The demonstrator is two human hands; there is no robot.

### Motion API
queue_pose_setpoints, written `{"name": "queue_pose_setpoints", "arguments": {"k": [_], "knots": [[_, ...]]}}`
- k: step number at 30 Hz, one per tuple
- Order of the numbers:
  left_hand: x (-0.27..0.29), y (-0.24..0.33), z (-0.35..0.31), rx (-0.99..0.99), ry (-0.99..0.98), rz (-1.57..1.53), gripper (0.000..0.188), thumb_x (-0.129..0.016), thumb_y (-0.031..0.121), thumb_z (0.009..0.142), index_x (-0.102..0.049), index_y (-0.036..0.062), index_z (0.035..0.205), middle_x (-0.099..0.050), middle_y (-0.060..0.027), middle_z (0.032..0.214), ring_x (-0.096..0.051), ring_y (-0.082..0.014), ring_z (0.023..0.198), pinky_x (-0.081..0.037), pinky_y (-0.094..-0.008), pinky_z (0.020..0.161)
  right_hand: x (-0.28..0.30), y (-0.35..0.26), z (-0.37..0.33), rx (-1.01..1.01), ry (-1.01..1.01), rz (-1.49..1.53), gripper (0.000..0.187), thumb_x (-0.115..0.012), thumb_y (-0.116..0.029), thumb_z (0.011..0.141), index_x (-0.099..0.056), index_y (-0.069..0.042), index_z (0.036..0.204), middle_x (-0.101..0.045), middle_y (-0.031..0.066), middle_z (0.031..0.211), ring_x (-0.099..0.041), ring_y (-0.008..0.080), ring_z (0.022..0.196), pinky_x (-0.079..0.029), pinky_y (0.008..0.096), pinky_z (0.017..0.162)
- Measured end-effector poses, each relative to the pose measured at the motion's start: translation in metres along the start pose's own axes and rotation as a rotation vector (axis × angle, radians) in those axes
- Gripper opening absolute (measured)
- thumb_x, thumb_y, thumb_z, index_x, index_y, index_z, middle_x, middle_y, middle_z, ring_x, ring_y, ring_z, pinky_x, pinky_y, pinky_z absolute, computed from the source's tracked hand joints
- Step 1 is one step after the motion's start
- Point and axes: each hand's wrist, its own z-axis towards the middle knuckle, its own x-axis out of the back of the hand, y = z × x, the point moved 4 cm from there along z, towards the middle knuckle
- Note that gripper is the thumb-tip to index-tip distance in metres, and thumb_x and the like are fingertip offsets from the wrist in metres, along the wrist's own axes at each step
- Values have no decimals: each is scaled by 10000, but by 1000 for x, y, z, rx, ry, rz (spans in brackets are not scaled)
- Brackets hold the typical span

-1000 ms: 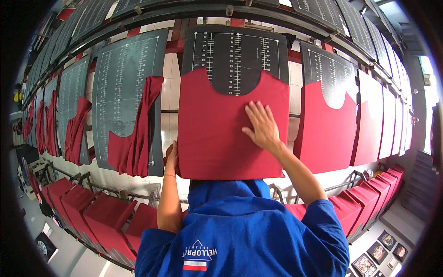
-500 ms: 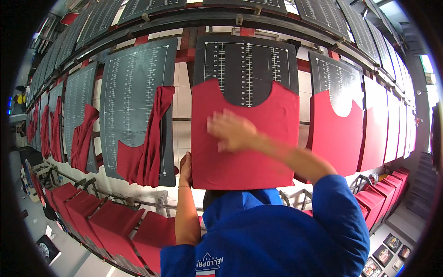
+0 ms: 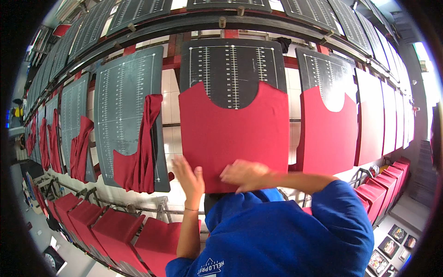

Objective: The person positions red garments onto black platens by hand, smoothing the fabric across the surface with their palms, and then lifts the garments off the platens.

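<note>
Nearest, at the near end of the middle board [image 3: 234,64], a blue top [image 3: 286,226] is worn by the person, and both bare forearms are reached forward from it. The right hand [image 3: 249,174] is held across the board's near end; its forearm is brought in from the board's right, with the elbow bent and the fingers pointed to the board's left. Those fingers are blurred, but they look extended, and nothing is seen gripped in them. The left hand [image 3: 189,177] is placed at the board's near left corner, its fingers straight and pointed away from the body, its thumb set apart, with nothing held.

The red cloth [image 3: 235,138] is spread flat over the board, mostly away from the body as seen from both hands. It is overlapped more fully by the right hand; only its corner is met by the left (whether either palm is touching cannot be told). About as broad as long, it is lined up with the board's long axis, its scooped edge turned to the far end.

To the board's left, a bunched red cloth [image 3: 146,152] is laid on a grey board [image 3: 106,115]; to its right, a second red panel [image 3: 327,143] is spread. Beyond its far end, a dark rail [image 3: 198,21] is seen.
</note>
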Motion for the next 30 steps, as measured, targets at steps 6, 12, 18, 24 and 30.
{"name": "queue_pose_setpoints", "arguments": {"k": [6,12,18,24,30], "knots": [[-70,138,-14,-537,-351,136,797,-540,534,961,-384,-18,1514,-354,-208,1591,-284,-414,1491,-211,-604,1201,124,223,-98,-419,648,-493,831,-515,-590,965,-279,-93,1587,-279,89,1655,-199,275,1546,-131,471,1276],[-86,178,87,-576,-291,141,716,-530,443,984,-376,1,1525,-341,-190,1606,-292,-407,1490,-214,-585,1207,78,178,-98,-516,788,-347,863,-556,-566,929,-326,-10,1548,-317,158,1628,-248,333,1525,-161,484,1264],[-94,151,160,-428,-100,291,746,-374,502,1050,-269,-26,1567,-251,-218,1641,-188,-395,1534,-137,-545,1244,-114,6,-96,-274,441,-254,802,-389,-643,994,-263,-138,1603,-257,32,1671,-235,209,1539,-150,464,1267],[-90,148,151,-502,-133,232,737,-345,485,1062,-273,-62,1551,-240,-249,1635,-194,-419,1527,-152,-543,1240,-46,47,-94,-506,580,-134,805,-579,-577,914,-373,-139,1557,-395,68,1601,-321,250,1504,-233,480,1245],[-59,132,71,-701,-356,79,743,-470,460,1016,-336,-70,1519,-286,-274,1608,-248,-429,1506,-184,-555,1228,95,164,-68,-949,1124,-369,721,-516,-482,997,-384,-1,1518,-388,158,1590,-319,323,1493,-215,485,1236]]}}
